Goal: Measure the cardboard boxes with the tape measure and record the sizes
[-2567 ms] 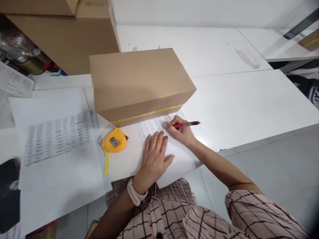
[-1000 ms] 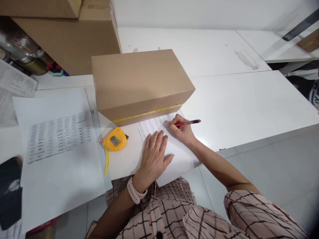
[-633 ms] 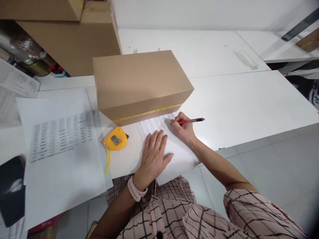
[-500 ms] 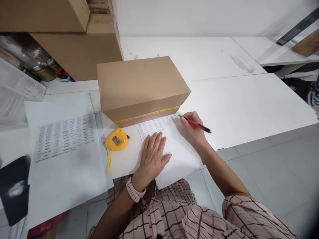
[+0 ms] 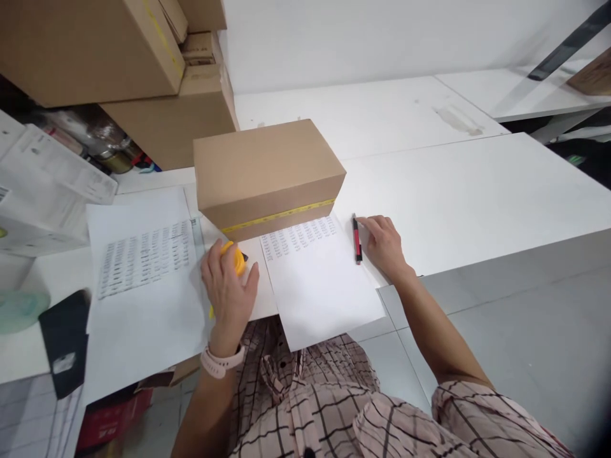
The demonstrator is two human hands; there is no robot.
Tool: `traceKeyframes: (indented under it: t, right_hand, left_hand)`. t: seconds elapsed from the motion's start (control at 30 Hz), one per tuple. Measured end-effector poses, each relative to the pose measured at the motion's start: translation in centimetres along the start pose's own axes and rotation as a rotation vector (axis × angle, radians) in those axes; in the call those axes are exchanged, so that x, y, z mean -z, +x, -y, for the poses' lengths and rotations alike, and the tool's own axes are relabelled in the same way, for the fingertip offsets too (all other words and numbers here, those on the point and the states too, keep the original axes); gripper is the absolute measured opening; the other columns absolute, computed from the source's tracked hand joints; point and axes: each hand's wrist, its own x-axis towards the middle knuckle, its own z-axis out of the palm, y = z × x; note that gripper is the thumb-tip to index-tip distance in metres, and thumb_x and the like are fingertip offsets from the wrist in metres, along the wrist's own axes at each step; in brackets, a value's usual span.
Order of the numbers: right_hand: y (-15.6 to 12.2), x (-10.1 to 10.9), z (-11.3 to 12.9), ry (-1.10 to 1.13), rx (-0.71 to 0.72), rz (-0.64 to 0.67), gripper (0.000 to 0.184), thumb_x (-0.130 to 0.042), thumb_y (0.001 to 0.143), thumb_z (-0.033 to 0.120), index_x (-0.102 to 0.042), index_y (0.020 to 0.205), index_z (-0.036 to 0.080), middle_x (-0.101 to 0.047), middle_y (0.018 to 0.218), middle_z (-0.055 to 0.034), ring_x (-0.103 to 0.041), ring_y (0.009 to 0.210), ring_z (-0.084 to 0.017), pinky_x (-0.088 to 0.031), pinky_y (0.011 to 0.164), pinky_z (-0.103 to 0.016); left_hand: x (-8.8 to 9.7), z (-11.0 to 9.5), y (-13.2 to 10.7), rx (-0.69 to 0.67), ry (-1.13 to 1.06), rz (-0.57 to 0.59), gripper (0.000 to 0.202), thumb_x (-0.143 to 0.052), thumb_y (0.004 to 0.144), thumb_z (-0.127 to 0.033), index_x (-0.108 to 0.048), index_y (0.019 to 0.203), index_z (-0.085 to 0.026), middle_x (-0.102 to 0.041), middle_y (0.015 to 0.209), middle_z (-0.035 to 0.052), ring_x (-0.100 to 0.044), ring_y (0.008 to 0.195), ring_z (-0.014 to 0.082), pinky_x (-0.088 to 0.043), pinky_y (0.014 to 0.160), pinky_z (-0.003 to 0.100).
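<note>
My left hand (image 5: pixel 226 289) is curled over a yellow tape measure (image 5: pixel 232 257) on the white table (image 5: pixel 477 191), fingers wrapped round its body. A red pen (image 5: pixel 356 240) lies flat at the right edge of a printed sheet (image 5: pixel 319 280). Beside it rests my right hand (image 5: pixel 386 247), fingers loosely stretched, with the index fingertip at the pen's far end. A closed brown cardboard box (image 5: pixel 267 168) with a yellow tape line stands on the top edge of that sheet, just beyond both hands.
A second printed sheet (image 5: pixel 143 286) lies to the left, with a black phone (image 5: pixel 64 337) and a pale green object (image 5: pixel 19 308) beyond it. Large stacked cardboard boxes (image 5: pixel 143 70) and a white box (image 5: pixel 42 191) fill the back left. The table edge runs near my lap.
My right hand stopped writing and laid the pen down beside the sheet. My left hand left the sheet and moved left onto the tape measure. The view tilted up and shifted.
</note>
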Motion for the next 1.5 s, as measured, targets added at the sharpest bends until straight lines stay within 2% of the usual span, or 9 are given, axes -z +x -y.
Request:
traceKeyframes:
  t: [0.17,0.3,0.37,0.53,0.87,1.0,1.2,1.33,1.5]
  right_hand:
    - [0.1,0.5,0.2,0.062,-0.049,-0.161,0.043,-0.039,0.092,0.008,-0.068,0.120,0.021,-0.070,0.096,-0.0113,-0.061,0.092,-0.027,-0.051,0.078,-0.041]
    - [-1.1,2.5,3.5,0.212,-0.069,-0.346,0.029,-0.044,0.097,0.019,-0.072,0.104,0.024,-0.071,0.094,-0.0115,-0.063,0.091,-0.026,-0.052,0.081,-0.043]
    - [-2.7,4.0,6.6,0.454,-0.055,-0.219,0.026,-0.047,0.100,0.026,-0.072,0.103,0.023,-0.072,0.096,-0.0106,-0.065,0.092,-0.025,-0.053,0.082,-0.042]
    - [-7.9,6.5,13.3,1.093,-0.114,0.507,0.039,-0.047,0.103,0.048,-0.070,0.121,0.022,-0.074,0.111,-0.0080,-0.069,0.098,-0.021,-0.056,0.086,-0.037]
    - [-10.6,7.6,14.2,1.106,-0.197,0.484,0.033,-0.062,0.094,0.054,-0.070,0.107,0.024,-0.070,0.087,-0.0026,-0.059,0.073,-0.016,-0.050,0.068,-0.034]
    - [-6.1,10.1,12.2,1.149,-0.168,0.361,0.022,-0.070,0.089,0.047,-0.071,0.088,0.025,-0.059,0.071,0.0013,-0.049,0.062,-0.013,-0.042,0.054,-0.028]
    - [8.3,11.2,6.3,1.194,-0.361,-0.259,0.014,-0.069,0.085,0.018,-0.060,0.074,0.019,-0.046,0.061,0.0049,-0.041,0.056,-0.007,-0.038,0.055,-0.023]
    - [16.4,9.4,5.5,1.173,-0.503,-0.237,0.018,-0.067,0.083,0.015,-0.054,0.071,0.019,-0.042,0.060,0.0059,-0.037,0.053,-0.006,-0.035,0.051,-0.021]
    - [20.6,5.6,8.2,0.972,-0.554,-0.126,0.014,-0.063,0.085,0.018,-0.053,0.076,0.019,-0.051,0.068,0.0027,-0.046,0.061,-0.008,-0.040,0.058,-0.022]
  left_hand:
    - [0.3,1.7,1.1,0.175,0.025,0.172,0.050,-0.067,0.086,-0.029,-0.057,0.133,-0.015,-0.057,0.140,0.0202,-0.047,0.132,0.0410,-0.037,0.113,0.062]
    - [2.2,-1.2,-0.4,0.304,-0.213,0.232,0.052,-0.074,0.081,-0.034,-0.058,0.130,-0.021,-0.065,0.125,0.0138,-0.060,0.114,0.0333,-0.050,0.101,0.054]
    - [3.7,-3.7,-2.1,0.267,-0.402,0.400,0.055,-0.074,0.083,-0.037,-0.055,0.133,-0.026,-0.063,0.131,0.0112,-0.063,0.110,0.0287,-0.053,0.098,0.050]
    - [6.0,-8.6,-5.9,0.048,-0.672,0.790,0.061,-0.073,0.087,-0.034,-0.046,0.141,-0.032,-0.058,0.143,0.0082,-0.058,0.129,0.0274,-0.048,0.108,0.046]
    - [8.4,-7.9,-6.8,0.064,-0.588,0.809,0.072,-0.079,0.077,-0.029,-0.046,0.142,-0.032,-0.065,0.125,0.0101,-0.068,0.114,0.0300,-0.056,0.099,0.050]
    - [11.5,-5.1,-3.3,0.116,-0.605,0.705,0.069,-0.081,0.076,-0.028,-0.051,0.139,-0.030,-0.067,0.123,0.0111,-0.070,0.111,0.0308,-0.060,0.093,0.051]
    - [15.6,2.7,8.2,0.086,-0.634,0.210,0.072,-0.089,0.068,-0.038,-0.055,0.130,-0.022,-0.065,0.133,0.0091,-0.064,0.119,0.0305,-0.057,0.098,0.055]
    - [15.8,6.8,14.9,0.219,-0.676,0.048,0.060,-0.084,0.074,-0.040,-0.053,0.122,-0.022,-0.071,0.103,-0.0012,-0.070,0.096,0.0228,-0.056,0.096,0.058]
    - [13.5,8.5,17.7,0.286,-0.706,0.026,0.051,-0.081,0.074,-0.038,-0.055,0.113,-0.018,-0.069,0.088,-0.0015,-0.069,0.082,0.0184,-0.058,0.093,0.048]
